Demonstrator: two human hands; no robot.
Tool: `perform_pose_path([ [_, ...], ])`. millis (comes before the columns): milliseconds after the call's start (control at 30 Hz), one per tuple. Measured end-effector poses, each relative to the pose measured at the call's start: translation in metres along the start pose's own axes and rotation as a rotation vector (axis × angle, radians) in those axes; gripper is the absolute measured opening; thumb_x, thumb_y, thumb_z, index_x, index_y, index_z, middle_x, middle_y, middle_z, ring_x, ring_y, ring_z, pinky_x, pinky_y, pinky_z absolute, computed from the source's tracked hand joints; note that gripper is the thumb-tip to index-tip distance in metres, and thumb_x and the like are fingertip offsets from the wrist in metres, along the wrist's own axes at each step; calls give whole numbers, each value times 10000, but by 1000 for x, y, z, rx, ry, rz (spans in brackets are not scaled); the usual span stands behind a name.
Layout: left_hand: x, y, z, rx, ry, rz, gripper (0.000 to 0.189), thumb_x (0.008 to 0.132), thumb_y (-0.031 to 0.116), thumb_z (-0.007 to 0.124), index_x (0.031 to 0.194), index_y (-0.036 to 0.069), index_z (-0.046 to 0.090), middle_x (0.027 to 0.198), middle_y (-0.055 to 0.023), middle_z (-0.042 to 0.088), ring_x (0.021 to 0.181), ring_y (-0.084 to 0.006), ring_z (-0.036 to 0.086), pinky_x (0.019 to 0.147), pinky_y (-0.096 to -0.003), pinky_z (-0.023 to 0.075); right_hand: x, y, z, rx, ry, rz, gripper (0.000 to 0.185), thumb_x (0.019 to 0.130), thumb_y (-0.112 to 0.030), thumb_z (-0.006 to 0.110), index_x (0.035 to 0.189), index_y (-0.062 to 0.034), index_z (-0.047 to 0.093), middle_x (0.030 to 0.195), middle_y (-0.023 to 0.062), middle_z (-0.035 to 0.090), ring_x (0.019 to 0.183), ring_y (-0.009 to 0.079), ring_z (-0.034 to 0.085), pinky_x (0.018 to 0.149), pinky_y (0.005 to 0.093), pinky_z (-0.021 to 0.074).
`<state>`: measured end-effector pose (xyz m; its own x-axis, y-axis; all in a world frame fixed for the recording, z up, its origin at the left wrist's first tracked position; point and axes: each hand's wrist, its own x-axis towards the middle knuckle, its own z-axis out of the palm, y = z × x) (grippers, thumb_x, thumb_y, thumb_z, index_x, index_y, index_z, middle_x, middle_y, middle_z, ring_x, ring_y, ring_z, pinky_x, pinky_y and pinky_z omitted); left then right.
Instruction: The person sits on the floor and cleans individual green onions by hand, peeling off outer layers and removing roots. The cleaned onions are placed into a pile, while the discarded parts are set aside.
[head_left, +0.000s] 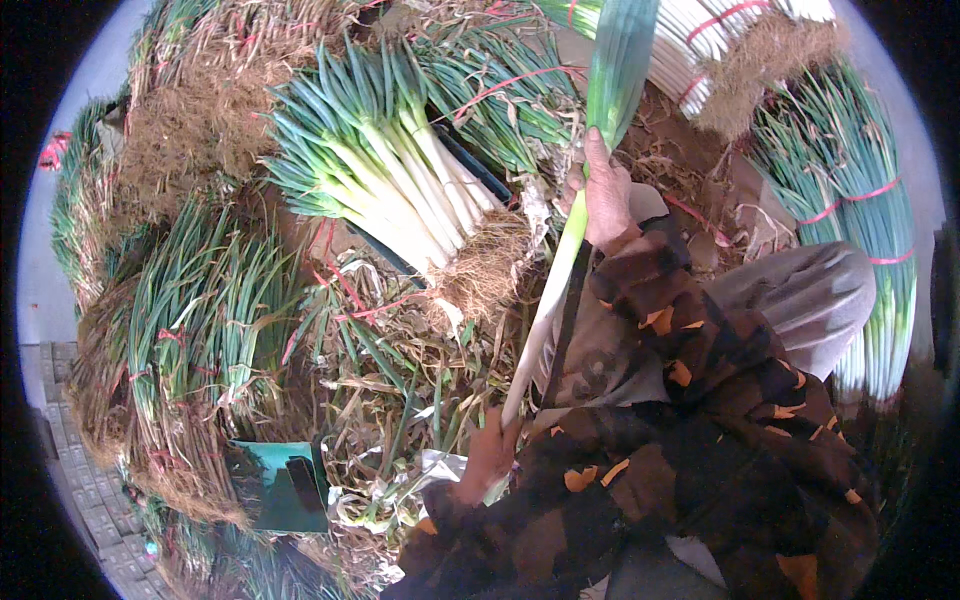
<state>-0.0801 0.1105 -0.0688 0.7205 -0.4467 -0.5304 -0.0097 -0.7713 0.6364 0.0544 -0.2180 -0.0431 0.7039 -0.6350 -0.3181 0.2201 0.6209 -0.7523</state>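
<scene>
A single long green onion (559, 277) slants across my front, green leaves at the top and white shaft toward the bottom. My right hand (604, 191) grips it where the leaves meet the shaft, thumb pointing up along the leaves. Around its lower, pale end is my left hand (484, 461), somewhat blurred; the root end is hidden there. Left of my right hand lies a pile of cleaned green onions (405, 165), white shafts bare and brown roots (484, 266) toward me. A dark support (480, 161) shows beneath this pile.
Stripped dry leaves (427, 367) litter the ground before me. Untrimmed onion bundles (202, 322) stand at left, near a green box-like object (289, 484). Red-tied bundles with white shafts (697, 45) lie at upper right; another bundle (862, 195) is beyond my knee (802, 292).
</scene>
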Motion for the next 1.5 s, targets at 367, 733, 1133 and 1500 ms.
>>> perform_pose_path([
  [367, 18, -7, 17, -143, 145, 47, 553, 942, 285, 449, 1427, 116, 244, 820, -275, 606, 760, -455, 591, 651, -480, 452, 23, 18, 76, -226, -273, -19, 214, 807, -191, 667, 894, -92, 499, 652, -8, 501, 462, 109, 487, 394, 253, 421],
  [733, 223, 53, -69, 62, 570, 312, 502, 906, 191, 490, 1349, -3, 357, 704, -237, 613, 548, -385, 580, 491, -450, 453, 13, 111, 86, -1084, -691, -308, 391, 894, -135, 542, 1245, 16, 459, 1140, 196, 558, 1027, 283, 558, 890, 367, 429],
  [1133, 303, 40, -41, 388, 374, 7, 378, 829, 175, 472, 1169, 11, 453, 810, -244, 636, 745, -426, 628, 645, -488, 514, 20, 100, 7, -838, -417, -253, 354, 883, -158, 581, 1177, 25, 509, 909, 82, 613, 779, 149, 591, 715, 277, 469],
  [1500, 137, 46, 28, 287, 429, 334, 304, 791, 174, 647, 1023, -13, 581, 985, -195, 601, 908, -339, 581, 754, -412, 455, 34, -125, -118, -545, 219, -202, 321, 881, -249, 589, 1102, -17, 605, 915, 121, 663, 795, 193, 636, 715, 315, 497],
])
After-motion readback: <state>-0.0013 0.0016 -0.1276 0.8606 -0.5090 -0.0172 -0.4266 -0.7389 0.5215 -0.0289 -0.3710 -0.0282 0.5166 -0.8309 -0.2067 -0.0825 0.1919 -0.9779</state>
